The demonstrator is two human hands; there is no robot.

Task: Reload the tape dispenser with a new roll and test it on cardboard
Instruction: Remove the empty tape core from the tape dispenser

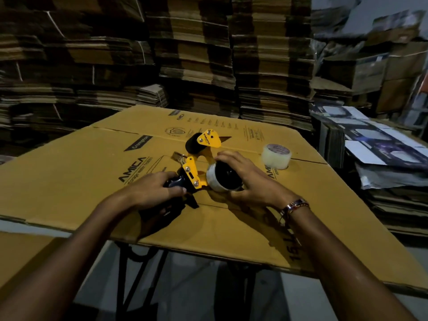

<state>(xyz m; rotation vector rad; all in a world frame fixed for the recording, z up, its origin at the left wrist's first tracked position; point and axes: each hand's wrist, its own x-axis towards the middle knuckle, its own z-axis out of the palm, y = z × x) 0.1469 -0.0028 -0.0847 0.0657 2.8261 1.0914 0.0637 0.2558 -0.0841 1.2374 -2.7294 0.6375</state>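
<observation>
- The tape dispenser (pixel 196 167) lies on its side on a flat cardboard sheet (pixel 92 177), near the middle of it.
- The left hand (pixel 152 191) is closed around the dark handle of the dispenser and holds it down.
- The right hand (pixel 243 177) is cupped over a tape roll (pixel 216 179), fingers curled on its rim; the roll sits at the hub of the dispenser. I cannot tell if it is fully seated.
- A second roll of clear tape (pixel 276 156) stands on the sheet to the right, well apart from both hands.
- I judge the dispenser to be stiff and light, with metal plates and a toothed blade at the front. The handle is the safe place to hold it, away from the blade.
- The roll looks rigid at its core but smooth on the outside, so it may slip; a grip on the rim seems best.
- The sheet rests on a table with black metal legs (pixel 139 274) and overhangs the edge, so hard pressure near the border may bend it.
- The room is dim, with high stacks of flat cartons (pixel 196 54) behind.
</observation>
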